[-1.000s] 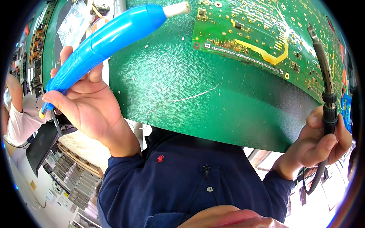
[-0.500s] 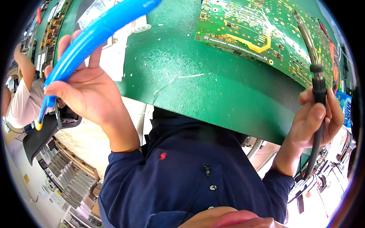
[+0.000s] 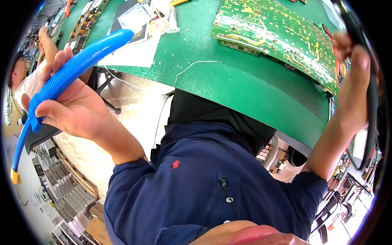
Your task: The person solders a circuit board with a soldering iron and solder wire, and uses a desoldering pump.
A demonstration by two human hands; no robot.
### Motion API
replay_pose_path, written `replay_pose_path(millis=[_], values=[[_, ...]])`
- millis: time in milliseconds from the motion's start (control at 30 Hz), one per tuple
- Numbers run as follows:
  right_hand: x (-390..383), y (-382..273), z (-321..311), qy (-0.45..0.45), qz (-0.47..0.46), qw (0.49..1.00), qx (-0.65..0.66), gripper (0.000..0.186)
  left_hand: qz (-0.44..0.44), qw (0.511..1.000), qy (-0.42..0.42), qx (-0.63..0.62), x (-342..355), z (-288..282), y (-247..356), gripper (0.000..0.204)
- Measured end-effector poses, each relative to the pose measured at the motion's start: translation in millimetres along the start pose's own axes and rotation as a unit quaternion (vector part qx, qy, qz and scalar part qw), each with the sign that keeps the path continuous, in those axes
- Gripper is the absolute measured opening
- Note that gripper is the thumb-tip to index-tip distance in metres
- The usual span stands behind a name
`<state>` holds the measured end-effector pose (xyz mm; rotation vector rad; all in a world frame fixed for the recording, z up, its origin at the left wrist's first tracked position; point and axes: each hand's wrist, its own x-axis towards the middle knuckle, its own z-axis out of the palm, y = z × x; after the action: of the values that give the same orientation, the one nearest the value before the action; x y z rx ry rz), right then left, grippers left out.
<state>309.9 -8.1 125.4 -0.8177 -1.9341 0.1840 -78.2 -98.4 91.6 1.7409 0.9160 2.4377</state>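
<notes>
"Green covers the bench top [image 3: 241, 96]. What's the biggest thing on it?"

"The circuit board [image 3: 281, 38], toward the far right. Neither hand seems to grasp it. Stiff, I'd judge, but fragile: edges only."

"And the blue tool [image 3: 98, 49]?"

"It's raised at the left, slanting, blunt end up and yellow-tipped thin end down. The left hand [image 3: 75, 104] has it between thumb and fingers, a loose hold with much of the palm uncovered."

"How would it handle?"

"Light, probably, if it's hollow plastic. The shell looks stiff and the smooth end a bit slippery, so the ribbed stretch, where the fingers are, is the better place."

"The other hand?"

"The right hand [image 3: 354, 69] is wrapped around the black-handled tool [image 3: 352, 25] at the far right. Its top end is blurred. Slim and fairly light, I'd guess, though the cord [image 3: 372, 108] could drag. Hold only the handle; I can't tell whether the end is hot."

"Smallest?"

"The thin pale wire [image 3: 198, 62], lying on the green: likely bendy, easily pinched."
</notes>
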Motion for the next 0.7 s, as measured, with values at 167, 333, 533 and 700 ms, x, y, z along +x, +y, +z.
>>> replay_pose_path(millis=[167, 333, 533, 700], values=[[37, -11, -2, -0.026, -0.019, 0.989, 0.145, 0.058, -0.028, 0.998, -0.047, 0.042, 24, -9, 34, 0.032], [42, -37, 9, -0.042, -0.03, 0.941, 0.334, 0.055, -0.136, 0.947, -0.174, 0.234, 3, 9, 30, 0.025], [33, -50, 39, 0.056, 0.07, 0.944, 0.318, 0.053, -0.108, 0.828, -0.36, 0.416, -25, 63, 31, 0.029], [38, -35, 14, 0.001, 0.067, 0.913, 0.403, 0.054, -0.067, 0.804, -0.407, 0.429, -13, 102, 29, 0.025]])
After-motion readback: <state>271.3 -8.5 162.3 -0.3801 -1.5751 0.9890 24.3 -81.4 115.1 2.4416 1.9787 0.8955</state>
